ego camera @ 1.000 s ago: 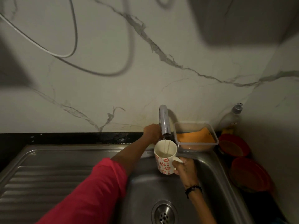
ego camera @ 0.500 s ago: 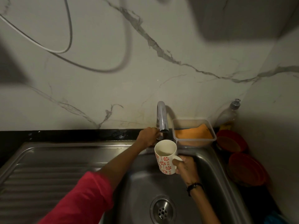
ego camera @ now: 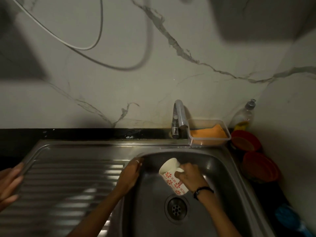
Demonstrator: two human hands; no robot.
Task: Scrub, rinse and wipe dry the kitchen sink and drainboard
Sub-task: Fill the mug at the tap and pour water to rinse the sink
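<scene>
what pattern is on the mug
White with red flower-like prints and small red dashes on the mug, seen in the head view, held tilted by the right hand.

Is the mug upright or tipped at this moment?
Tipped. The mug leans with its open mouth up and to the left, held by the handle in the right hand over the sink basin. No pouring water is visible.

I see open drainboard [ego camera: 71, 182] at left; my hands and tilted mug [ego camera: 172, 177] crowd the sink [ego camera: 213, 170]; tub [ego camera: 208, 132] and bowls [ego camera: 253, 151] block the right.
</scene>
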